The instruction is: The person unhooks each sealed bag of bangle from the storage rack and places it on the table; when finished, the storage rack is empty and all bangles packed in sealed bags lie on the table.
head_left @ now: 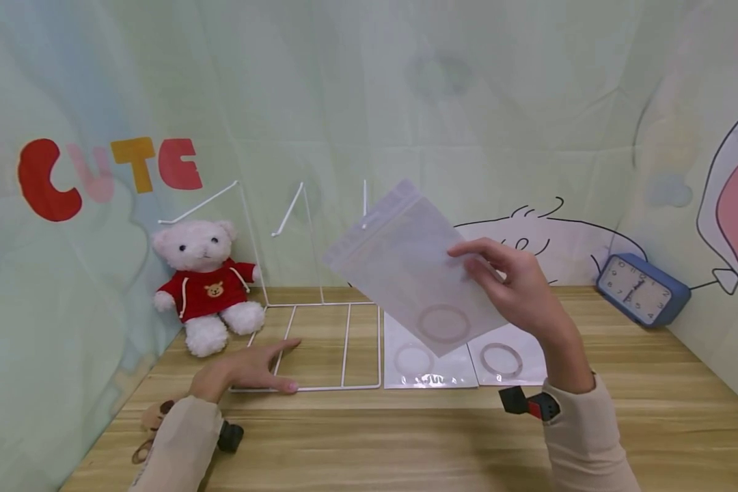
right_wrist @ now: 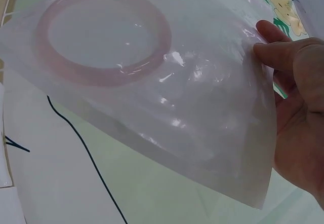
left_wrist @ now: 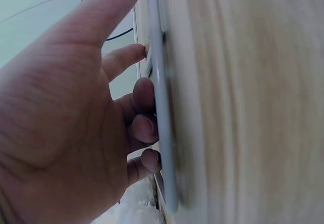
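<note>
My right hand (head_left: pixel 519 290) pinches a translucent zip bag (head_left: pixel 400 260) by its side edge, between thumb and fingers. The bag hangs tilted in the air, zip strip toward the upper left. A pinkish ring (right_wrist: pixel 106 76) lies flat within it, as the right wrist view shows. On the left, my left hand (head_left: pixel 252 365) rests over the near corner of a white wire rack (head_left: pixel 320 389), fingers spread. In the left wrist view several fingertips (left_wrist: pixel 144 128) touch or nearly touch the rack's rod. Two more bags with rings, a left bag (head_left: pixel 461 379) and a right bag (head_left: pixel 531 376), lie on the table.
A white teddy bear (head_left: pixel 215 290) in a red hoodie sits left of the rack. The rack's thin uprights (head_left: pixel 253 246) rise behind it. At the far right stands a blue clock (head_left: pixel 642 288). A small brown item (head_left: pixel 154 415) lies partly behind the left sleeve.
</note>
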{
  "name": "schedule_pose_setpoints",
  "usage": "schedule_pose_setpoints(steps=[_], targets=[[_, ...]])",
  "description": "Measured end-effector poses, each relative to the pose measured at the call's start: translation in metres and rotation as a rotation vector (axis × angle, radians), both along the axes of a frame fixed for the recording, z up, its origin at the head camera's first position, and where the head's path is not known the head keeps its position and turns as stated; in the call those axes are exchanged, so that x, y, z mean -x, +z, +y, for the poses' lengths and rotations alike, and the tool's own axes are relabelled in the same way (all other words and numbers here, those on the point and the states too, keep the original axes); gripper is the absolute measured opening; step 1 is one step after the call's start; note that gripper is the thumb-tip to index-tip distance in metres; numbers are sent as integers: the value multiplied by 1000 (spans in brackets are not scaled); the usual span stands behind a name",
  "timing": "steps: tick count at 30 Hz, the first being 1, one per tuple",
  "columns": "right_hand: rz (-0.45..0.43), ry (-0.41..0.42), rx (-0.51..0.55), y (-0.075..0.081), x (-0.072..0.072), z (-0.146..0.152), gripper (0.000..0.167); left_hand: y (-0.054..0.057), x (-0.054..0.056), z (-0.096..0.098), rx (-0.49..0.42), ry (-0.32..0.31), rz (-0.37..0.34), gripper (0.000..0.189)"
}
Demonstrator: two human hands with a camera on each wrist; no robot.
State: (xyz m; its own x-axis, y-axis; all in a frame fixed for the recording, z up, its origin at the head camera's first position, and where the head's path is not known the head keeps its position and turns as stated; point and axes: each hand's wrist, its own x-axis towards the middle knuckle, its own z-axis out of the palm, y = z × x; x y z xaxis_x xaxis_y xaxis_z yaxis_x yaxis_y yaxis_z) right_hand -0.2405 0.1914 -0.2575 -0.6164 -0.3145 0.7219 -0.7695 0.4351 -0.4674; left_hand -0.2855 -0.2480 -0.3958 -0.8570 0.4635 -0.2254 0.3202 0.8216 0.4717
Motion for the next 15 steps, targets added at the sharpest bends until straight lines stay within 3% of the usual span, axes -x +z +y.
schedule_pose_setpoints(steps=[5,15], targets=[[-2,3,-8,1,-2,0,24,0,0,-1,-4,-2,1,96],[82,-14,-12,4,-10,8,28,1,-2,1,7,6,1,96]])
